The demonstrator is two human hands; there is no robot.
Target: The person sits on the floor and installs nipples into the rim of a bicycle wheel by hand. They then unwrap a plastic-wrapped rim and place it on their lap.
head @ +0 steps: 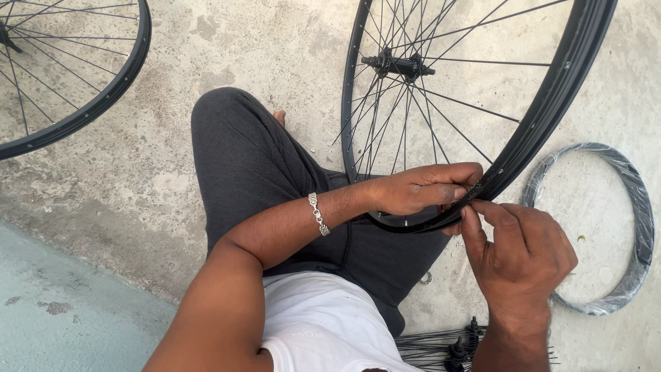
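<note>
The wheel (475, 103), black-rimmed with its spokes laced to the hub (398, 65), stands upright on the person's lap. At its lowest rim section the left hand (423, 187) is closed over the rim, and the right hand (520, 251) pinches something small, hidden, against it. Lacing looks complete; rim work remains. Right of the wheel lies a wrapped rim (637, 227); left, another wheel (82, 103).

Bicycle wheel (482, 103) in the lap: top of rim cut off by the far edge; near arc of rim hidden behind the left hand (420, 187). Right hand (520, 251) fingertips meet the rim, whatever they pinch is too small to tell. Second wheel (69, 69) far left, cut by top and left edges. Wrapped rim (630, 207) on the right, partly behind the wheel. Loose spokes and hubs (461, 344) near, cut by the bottom edge and hidden by the right forearm.
</note>
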